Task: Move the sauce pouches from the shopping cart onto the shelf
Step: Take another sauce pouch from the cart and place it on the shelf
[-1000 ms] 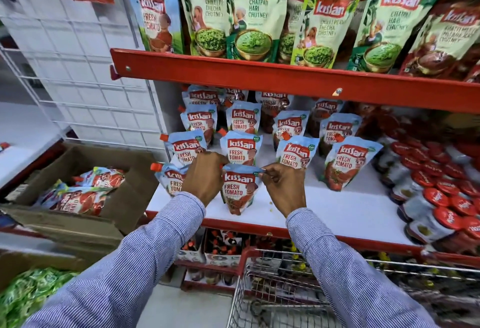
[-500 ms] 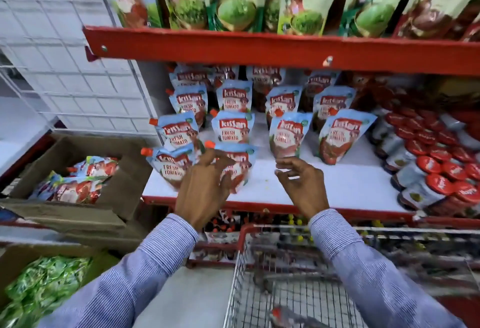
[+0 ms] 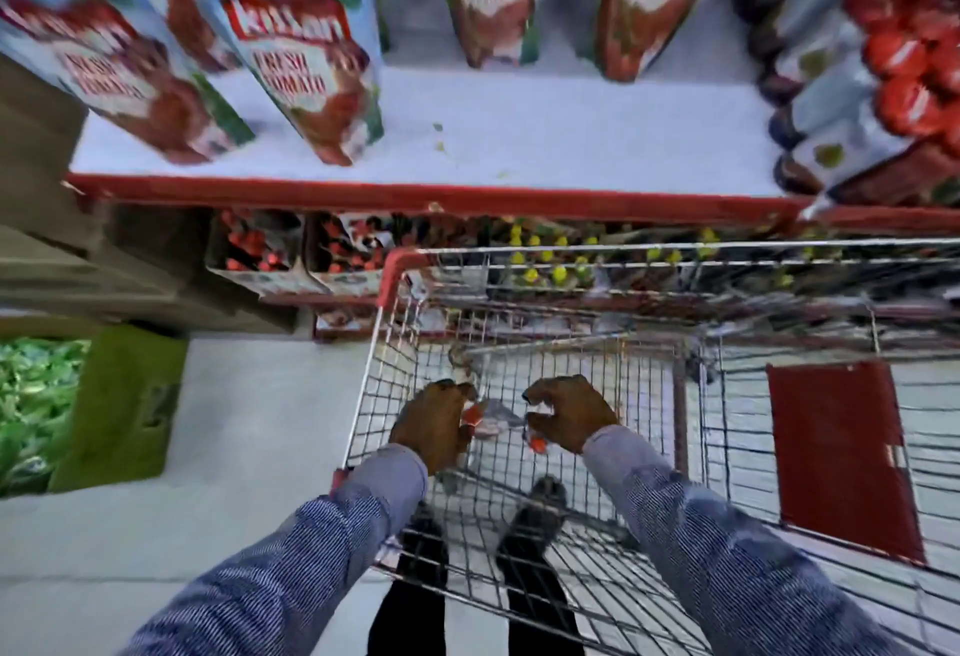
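Note:
I look down into the wire shopping cart [image 3: 649,245]. Both my hands are low inside its basket. My left hand [image 3: 434,421] is closed around a sauce pouch with a red cap [image 3: 472,414]. My right hand [image 3: 569,411] grips a second pouch whose red cap [image 3: 537,444] pokes out below the fingers. The pouches' silvery bodies [image 3: 496,416] touch between my hands and are blurred. Above the cart, the white shelf with a red edge [image 3: 519,135] carries standing blue tomato sauce pouches [image 3: 306,57].
Red-capped bottles [image 3: 898,57] crowd the shelf's right end. A red flap [image 3: 841,458] hangs in the cart's right part. A green carton of green packets [image 3: 124,406] and a cardboard box [image 3: 31,146] stand at the left. Small bottles [image 3: 545,260] fill the lower shelf.
My hands left the shelf, where a pouch now stands, and dropped into the cart. They have closed on pouches there. My view tilted downward.

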### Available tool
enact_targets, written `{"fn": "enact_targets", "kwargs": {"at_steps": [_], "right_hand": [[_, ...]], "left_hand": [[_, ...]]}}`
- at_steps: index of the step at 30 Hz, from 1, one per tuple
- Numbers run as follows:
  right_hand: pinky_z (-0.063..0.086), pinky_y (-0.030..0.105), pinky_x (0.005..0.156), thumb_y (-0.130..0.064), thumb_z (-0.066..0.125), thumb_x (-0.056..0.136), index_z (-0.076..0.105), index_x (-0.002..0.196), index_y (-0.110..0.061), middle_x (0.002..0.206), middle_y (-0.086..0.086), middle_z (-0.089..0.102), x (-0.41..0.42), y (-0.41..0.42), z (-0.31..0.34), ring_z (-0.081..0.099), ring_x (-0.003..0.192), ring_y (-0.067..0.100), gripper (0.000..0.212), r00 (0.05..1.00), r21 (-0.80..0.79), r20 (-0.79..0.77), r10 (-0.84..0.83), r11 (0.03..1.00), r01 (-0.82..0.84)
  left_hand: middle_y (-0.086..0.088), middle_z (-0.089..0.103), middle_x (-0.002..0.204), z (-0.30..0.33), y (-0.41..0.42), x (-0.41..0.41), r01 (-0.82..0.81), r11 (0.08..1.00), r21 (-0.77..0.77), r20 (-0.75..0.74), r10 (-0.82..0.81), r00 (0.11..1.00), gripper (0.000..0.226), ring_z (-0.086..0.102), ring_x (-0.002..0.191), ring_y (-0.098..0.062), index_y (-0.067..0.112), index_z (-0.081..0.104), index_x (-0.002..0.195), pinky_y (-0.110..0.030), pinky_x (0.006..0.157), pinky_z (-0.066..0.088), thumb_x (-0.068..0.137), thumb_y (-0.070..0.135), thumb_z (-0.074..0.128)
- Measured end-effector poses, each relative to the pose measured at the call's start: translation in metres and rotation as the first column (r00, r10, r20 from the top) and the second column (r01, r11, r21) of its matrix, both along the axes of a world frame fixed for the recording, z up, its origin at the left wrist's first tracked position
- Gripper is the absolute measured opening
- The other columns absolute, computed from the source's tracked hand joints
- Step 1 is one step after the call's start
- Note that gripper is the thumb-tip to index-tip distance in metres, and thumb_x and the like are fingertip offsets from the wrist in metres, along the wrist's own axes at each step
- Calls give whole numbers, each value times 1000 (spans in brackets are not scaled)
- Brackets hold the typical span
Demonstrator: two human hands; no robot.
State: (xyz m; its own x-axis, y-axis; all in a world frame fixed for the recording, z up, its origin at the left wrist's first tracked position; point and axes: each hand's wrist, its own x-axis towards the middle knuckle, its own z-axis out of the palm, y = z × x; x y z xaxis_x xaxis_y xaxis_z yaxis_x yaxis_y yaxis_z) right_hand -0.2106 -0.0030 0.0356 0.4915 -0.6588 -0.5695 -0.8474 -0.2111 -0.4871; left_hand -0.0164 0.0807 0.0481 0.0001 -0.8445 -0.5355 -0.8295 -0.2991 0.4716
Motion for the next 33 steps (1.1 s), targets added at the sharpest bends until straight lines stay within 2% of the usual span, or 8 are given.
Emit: {"fn": "enact_targets", "kwargs": {"at_steps": [2, 5, 8, 10, 14, 22, 27, 33], "right_hand": [[54, 38, 92, -29, 69, 79, 68, 107, -16, 108, 6, 72, 3, 4, -18, 68, 97, 25, 31, 999, 32, -42, 27, 999, -26], [57, 37, 82, -24, 72, 71, 72, 91, -21, 93, 8, 75, 11, 2, -33, 67, 92, 26, 20, 989, -9, -118, 90, 996, -92], [58, 32, 64, -8, 75, 59, 73, 69, -16, 62, 7, 70, 17, 0, -43, 69, 67, 24, 13, 964, 25, -208, 166, 986, -164], [60, 35, 63, -7, 72, 60, 72, 65, -15, 60, 7, 69, 17, -1, -46, 67, 63, 23, 9, 970, -5, -193, 146, 989, -150], [58, 37, 68, -19, 58, 74, 74, 81, -19, 77, 11, 72, 14, -12, -15, 66, 73, 28, 17, 991, -76, -44, 128, 988, -131], [55, 28, 70, -27, 68, 84, 73, 97, -25, 90, -6, 76, 12, -34, 156, 66, 74, 7, 13, 936, -239, 350, 32, 969, 56], [48, 6, 66, -29, 72, 81, 74, 95, -25, 85, -15, 74, 19, -57, 258, 67, 73, 0, 15, 852, -361, 524, 15, 910, 206], [45, 5, 61, -17, 75, 78, 75, 88, -24, 70, -13, 70, 39, -103, 328, 64, 69, -6, 12, 769, -482, 638, 54, 806, 343]], "left_hand": [[-11, 64, 120, -20, 1, -11, 36, 999, 15, 28, -37, 999, 41, 61, 108, -34, 16, 56, 126, -42, 86, 54, 86, 23, 63], [-14, 69, 113, -35, 2, -20, 64, 996, -60, 67, -60, 996, 34, 63, 105, -35, 15, 60, 120, -44, 85, 55, 86, 17, 63], [-16, 73, 92, -38, 0, -23, 31, 994, -104, 75, -24, 997, 21, 68, 85, -35, 16, 67, 101, -40, 70, 55, 83, 7, 61], [-16, 73, 84, -35, -1, -21, 33, 995, -90, 90, -25, 996, 16, 68, 77, -35, 16, 68, 93, -35, 62, 49, 82, 9, 59], [-12, 71, 83, -12, -2, -10, 34, 991, -126, 132, -17, 991, 6, 67, 77, -33, 14, 65, 88, -37, 60, 54, 83, 12, 61], [-3, 71, 99, 146, -7, 15, -99, 841, -531, 46, 146, 988, 18, 67, 81, -24, 23, 65, 108, -38, 71, 57, 91, 25, 58], [1, 70, 101, 248, -37, 31, -92, 707, -702, 30, 157, 987, 23, 65, 88, -18, 26, 65, 108, -34, 77, 56, 86, 21, 66], [-4, 74, 87, 322, -88, 44, -79, 578, -812, 46, 199, 979, 13, 67, 76, -22, 19, 69, 97, -31, 67, 54, 84, 17, 70]]}}
